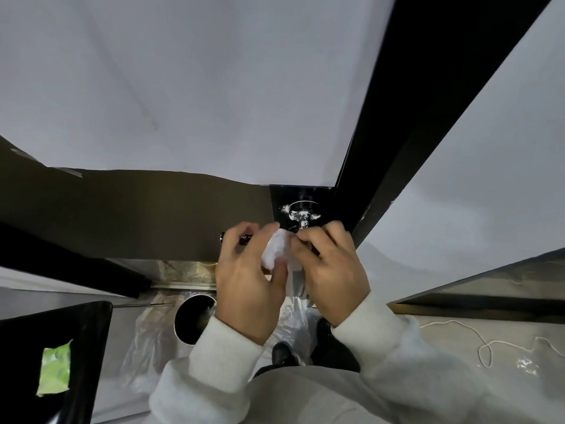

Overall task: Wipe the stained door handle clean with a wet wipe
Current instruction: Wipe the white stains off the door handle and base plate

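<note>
The door handle is a shiny metal fitting on a black plate, spotted with white stains around its base. Its lever end pokes out to the left of my left hand. A crumpled white wet wipe sits just below the handle, pinched between both hands. My left hand grips the wipe's left side, fingers curled over it. My right hand holds the right side with fingertips. Most of the lever is hidden behind my hands.
A green wet-wipe pack lies on a black surface at lower left. A round metal bin with a plastic liner stands on the floor below. A white cord trails on the floor at right. The black door frame runs diagonally.
</note>
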Motion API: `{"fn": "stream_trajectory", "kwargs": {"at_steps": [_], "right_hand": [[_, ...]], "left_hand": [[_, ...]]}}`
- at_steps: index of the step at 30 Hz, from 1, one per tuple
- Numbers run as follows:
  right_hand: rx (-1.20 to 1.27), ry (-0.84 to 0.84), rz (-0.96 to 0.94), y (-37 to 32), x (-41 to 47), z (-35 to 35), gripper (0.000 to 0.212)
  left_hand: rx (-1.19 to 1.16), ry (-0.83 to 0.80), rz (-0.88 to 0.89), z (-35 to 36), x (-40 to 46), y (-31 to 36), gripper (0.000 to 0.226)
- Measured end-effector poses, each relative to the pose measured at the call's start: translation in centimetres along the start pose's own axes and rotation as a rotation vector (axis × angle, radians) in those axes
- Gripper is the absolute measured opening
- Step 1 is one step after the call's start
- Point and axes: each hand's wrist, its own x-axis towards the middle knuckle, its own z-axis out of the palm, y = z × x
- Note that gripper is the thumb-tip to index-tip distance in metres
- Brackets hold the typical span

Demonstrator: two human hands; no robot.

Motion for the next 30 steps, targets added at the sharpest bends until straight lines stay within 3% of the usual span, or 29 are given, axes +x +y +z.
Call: {"fn": "stream_trajectory", "kwargs": {"at_steps": [3, 11, 15, 20, 24, 30], "right_hand": [[0.007, 0.103, -0.005, 0.4, -1.0, -0.3, 0.017], [0.052, 0.076, 0.024, -0.3, -0.7, 0.2, 0.021], [0.116, 0.126, 0.028, -0.2, -1.2, -1.1, 0.007], [0.37, 0.127, -0.022, -1.2, -2.0, -2.3, 0.02], [0.494, 0.216, 0.009, -1.8, -0.5, -4.4, 0.021], [0.683, -0.071, 0.148, -2.1, 2.0, -6.2, 0.026]], "left_hand": [[-0.06, 0.057, -0.019, -0.3, -0.6, 0.4, 0.033], [-0.043, 0.028, -0.168, -0.9, -0.5, -0.9, 0.03], [-0.01, 0.03, -0.079, -1.1, -0.7, -0.6, 0.025], [-0.049, 0.128, 0.073, -1.5, -0.8, -1.0, 0.02], [-0.138, 0.084, 0.184, -3.0, -0.7, -1.6, 0.015], [-0.209, 0.018, 0.178, -4.3, 0.7, -1.5, 0.025]]}}
